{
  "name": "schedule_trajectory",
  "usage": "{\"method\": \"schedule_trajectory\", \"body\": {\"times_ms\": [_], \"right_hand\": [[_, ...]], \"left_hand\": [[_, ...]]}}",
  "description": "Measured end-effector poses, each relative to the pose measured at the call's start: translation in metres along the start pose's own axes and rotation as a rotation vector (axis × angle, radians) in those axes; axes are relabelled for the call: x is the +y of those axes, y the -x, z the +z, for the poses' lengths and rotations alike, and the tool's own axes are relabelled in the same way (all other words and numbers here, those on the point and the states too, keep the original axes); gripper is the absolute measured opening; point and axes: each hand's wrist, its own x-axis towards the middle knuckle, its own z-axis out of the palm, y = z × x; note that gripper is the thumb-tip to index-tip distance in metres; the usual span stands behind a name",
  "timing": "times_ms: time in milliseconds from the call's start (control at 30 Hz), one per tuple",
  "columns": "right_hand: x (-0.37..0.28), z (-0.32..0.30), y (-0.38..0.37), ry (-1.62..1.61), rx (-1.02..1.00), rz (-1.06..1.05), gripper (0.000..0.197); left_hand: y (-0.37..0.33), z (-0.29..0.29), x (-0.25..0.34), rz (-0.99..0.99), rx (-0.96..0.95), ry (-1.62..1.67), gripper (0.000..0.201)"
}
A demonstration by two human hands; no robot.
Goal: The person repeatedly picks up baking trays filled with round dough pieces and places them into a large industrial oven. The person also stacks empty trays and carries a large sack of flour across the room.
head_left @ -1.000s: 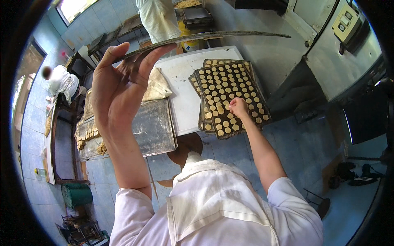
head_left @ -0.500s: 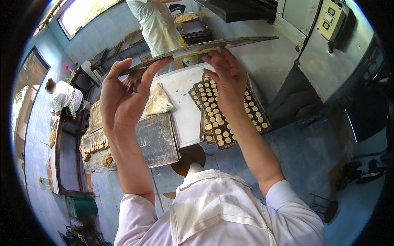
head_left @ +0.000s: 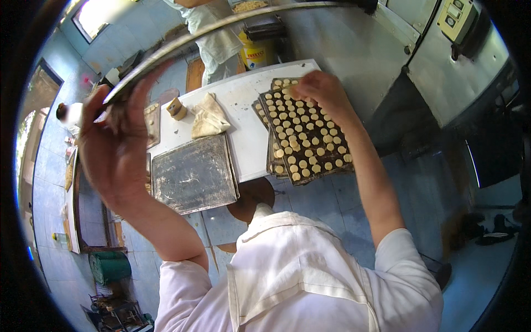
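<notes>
My left hand (head_left: 119, 144) is raised at the left, its thumb and fingers gripping the near-left end of a thin flat baking tray (head_left: 149, 62). The tray is held up and seen almost edge-on, slanting up to the right. My right hand (head_left: 325, 91) is lowered over the far end of a dark baking tray (head_left: 307, 136) covered in pale dough rounds. Its fingers are curled together near the rounds; what they hold, if anything, is unclear. More trays with rounds lie stacked beneath. A crumpled beige cloth (head_left: 209, 124) rests on the white table (head_left: 251, 149).
Bare, worn trays (head_left: 193, 176) lie stacked at the table's near left, with a small tan cylindrical object (head_left: 176, 109) beyond. Across the table stands a person in an apron (head_left: 218, 44) beside a yellow bucket (head_left: 256, 52). Metal panels (head_left: 456, 94) rise at the right.
My right hand has left the raised tray and come down to the dough rounds. My left hand has moved left with the raised tray, which now slants more steeply.
</notes>
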Motion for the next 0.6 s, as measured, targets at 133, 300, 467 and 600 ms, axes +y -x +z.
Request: {"method": "schedule_trajectory", "body": {"times_ms": [133,300,467,600], "right_hand": [[0.152,-0.043,0.057,0.841,0.118,0.192,0.015],[0.241,-0.028,0.14,0.388,0.222,0.318,0.021],[0.253,-0.051,0.169,0.628,0.403,0.339,0.015],[0.252,-0.085,0.189,0.695,0.421,0.353,0.013]], "left_hand": [[0.013,0.004,0.028,0.104,-0.141,-0.01,0.082],[-0.023,-0.001,0.026,0.122,-0.325,-0.004,0.082],[-0.06,0.002,0.045,0.11,-0.345,-0.021,0.071],[-0.103,-0.015,0.044,-0.006,-0.555,0.031,0.061]]}}
